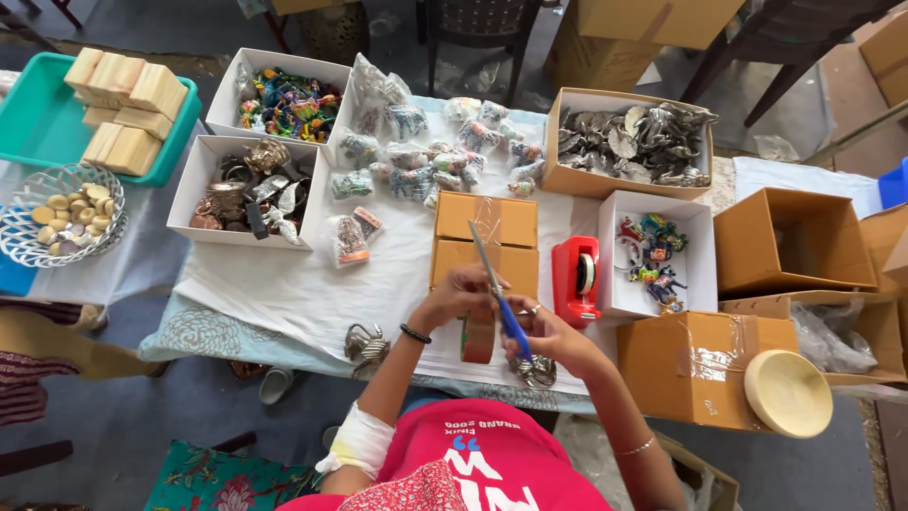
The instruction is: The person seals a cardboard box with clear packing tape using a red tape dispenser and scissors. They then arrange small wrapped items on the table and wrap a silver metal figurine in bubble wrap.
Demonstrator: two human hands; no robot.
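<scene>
At lower centre of the frame, the right hand (553, 333) is closed around blue-handled scissors (501, 295), blades pointing up over a taped brown cardboard box (484, 243). The left hand (461, 293) pinches a roll of brown packing tape (479, 335) at the table (312, 293) edge. The open blade sits close to the left fingers; a slip could likely nick them.

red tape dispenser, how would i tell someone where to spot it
Start at the white-clothed table. Just right of the two taped brown boxes and left of the white box of painted figures stands the tape dispenser. It is the only solid red thing there.
</scene>
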